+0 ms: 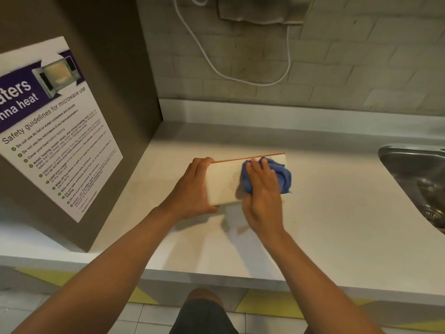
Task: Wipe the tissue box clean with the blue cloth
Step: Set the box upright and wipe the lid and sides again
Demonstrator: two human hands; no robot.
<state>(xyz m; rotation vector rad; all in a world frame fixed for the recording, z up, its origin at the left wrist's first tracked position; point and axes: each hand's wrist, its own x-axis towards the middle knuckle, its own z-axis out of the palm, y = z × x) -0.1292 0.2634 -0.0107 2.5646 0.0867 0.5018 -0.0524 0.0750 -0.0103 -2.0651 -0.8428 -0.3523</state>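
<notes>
A cream tissue box with a thin orange top edge lies on the white counter, its broad face turned up toward me. My left hand grips the box's left end, fingers curled over the far edge and thumb under the near one. A crumpled blue cloth covers the right part of the box. My right hand lies flat on the cloth with straight fingers, pressing it against the box. The box's right end is hidden under cloth and hand.
A brown cabinet side with a microwave safety poster stands at the left. A steel sink is set into the counter at the right. A white cable hangs on the tiled back wall.
</notes>
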